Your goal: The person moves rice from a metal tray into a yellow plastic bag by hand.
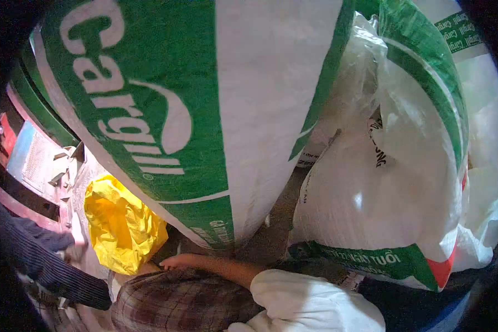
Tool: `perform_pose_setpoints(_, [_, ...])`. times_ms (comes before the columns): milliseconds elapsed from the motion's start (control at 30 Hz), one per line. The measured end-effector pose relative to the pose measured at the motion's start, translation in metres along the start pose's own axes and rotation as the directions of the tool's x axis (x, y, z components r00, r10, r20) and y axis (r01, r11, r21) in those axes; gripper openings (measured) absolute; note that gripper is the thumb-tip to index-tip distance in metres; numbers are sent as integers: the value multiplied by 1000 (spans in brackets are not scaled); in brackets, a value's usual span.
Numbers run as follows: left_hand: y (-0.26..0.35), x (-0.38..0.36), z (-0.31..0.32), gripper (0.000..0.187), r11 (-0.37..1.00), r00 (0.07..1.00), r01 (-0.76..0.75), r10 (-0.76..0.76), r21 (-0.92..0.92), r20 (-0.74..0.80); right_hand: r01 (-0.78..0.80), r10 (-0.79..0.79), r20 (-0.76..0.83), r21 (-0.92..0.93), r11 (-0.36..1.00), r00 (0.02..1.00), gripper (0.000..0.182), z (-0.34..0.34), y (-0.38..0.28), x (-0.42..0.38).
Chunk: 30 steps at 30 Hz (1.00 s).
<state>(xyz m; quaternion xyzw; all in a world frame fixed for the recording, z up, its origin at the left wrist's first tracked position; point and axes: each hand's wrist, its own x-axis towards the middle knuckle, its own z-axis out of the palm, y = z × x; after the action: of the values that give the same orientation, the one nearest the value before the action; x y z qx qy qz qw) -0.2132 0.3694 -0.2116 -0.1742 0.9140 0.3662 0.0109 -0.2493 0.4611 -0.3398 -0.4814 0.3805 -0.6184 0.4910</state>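
As the right hand (177, 262) lies near the yellow bag (116, 227), its grip impossible to tell, gripping thin material would call for pinching.

Green-white Cargill sack (221, 105) | crumpled yellow bag (124, 227) beside its lower end | white-sleeved arm (229, 269) below

Dim, grainy view, corners black, edges bowed by distortion.

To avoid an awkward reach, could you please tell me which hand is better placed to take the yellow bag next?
Probably the right hand: it lies near the yellow bag, while the left hand cannot be made out.
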Motion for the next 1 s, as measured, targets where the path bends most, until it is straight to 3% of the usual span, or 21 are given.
perform_pose_setpoints(367, [52, 47, 27, 25, 986, 984, -160, 163, 48, -70, -63, 39, -262, -83, 995, 964, 42, -28, 10, 6])
perform_pose_setpoints(767, [108, 102, 41, 23, 941, 932, -315, 332, 125, -145, -140, 44, -516, -148, 979, 855, 39, -59, 3, 27])
perform_pose_setpoints(900, [113, 113, 39, 23, 933, 917, -325, 351, 152, -189, -178, 63, -562, -153, 972, 825, 38, -75, 0, 41])
perform_pose_setpoints(1000, [87, 91, 14, 23, 959, 913, -221, 267, 176, -308, -223, 123, -486, -155, 962, 865, 37, -74, 10, 61])
